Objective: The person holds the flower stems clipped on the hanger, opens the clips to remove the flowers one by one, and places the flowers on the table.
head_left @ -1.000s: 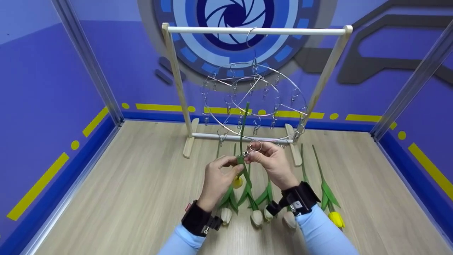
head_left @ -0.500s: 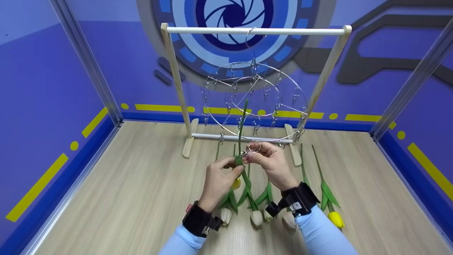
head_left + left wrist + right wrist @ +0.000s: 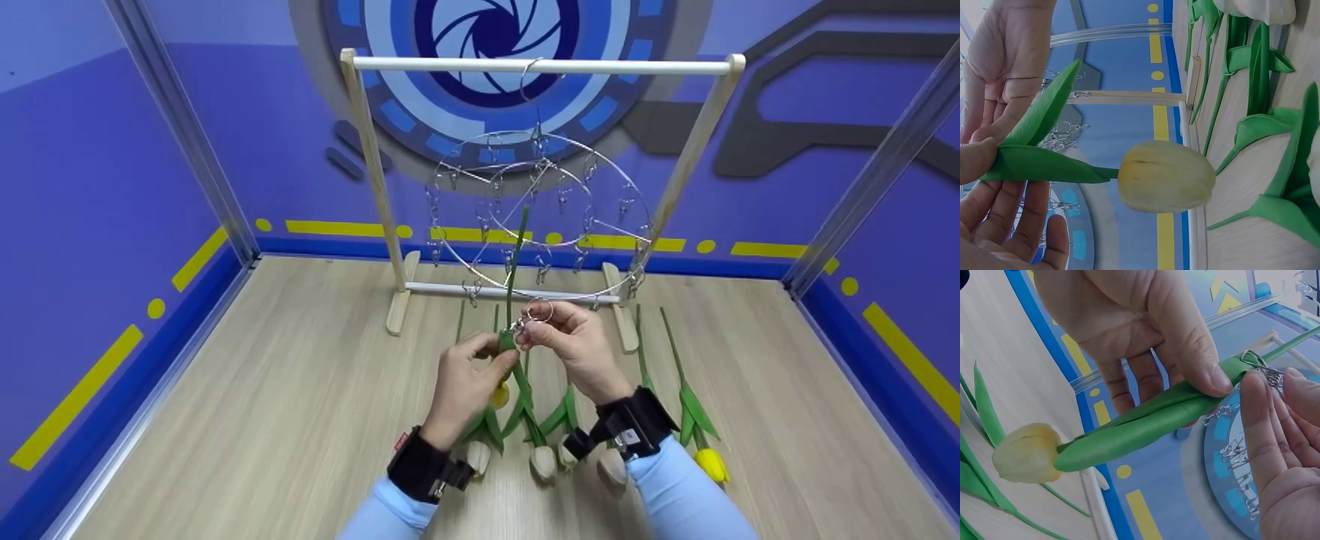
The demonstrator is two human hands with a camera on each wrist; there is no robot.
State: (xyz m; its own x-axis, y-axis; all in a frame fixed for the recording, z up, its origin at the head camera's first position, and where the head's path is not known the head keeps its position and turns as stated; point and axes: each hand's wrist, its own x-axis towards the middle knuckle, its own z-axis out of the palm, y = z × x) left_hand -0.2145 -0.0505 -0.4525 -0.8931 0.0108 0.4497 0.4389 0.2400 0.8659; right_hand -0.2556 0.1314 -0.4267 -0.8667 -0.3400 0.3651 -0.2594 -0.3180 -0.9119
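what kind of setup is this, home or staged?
Likely a staged recording booth, not a home: printed blue-and-yellow wall panels, metal corner posts, and a small wooden rack holding a wire clip hanger, with artificial tulips lined up on the wood-look floor.

Both forearms reach forward, wrists banded in black, hands meeting at chest height. The left hand [image 3: 465,379] has thumb and fingers pinched together. The right hand [image 3: 574,346] mirrors it, fingertips pinched, nearly touching the left's.

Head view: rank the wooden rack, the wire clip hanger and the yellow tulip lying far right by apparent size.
1. Wooden rack, widest and tallest.
2. Wire clip hanger, hanging inside the rack's frame.
3. Yellow tulip, smallest, though it lies nearer the camera.
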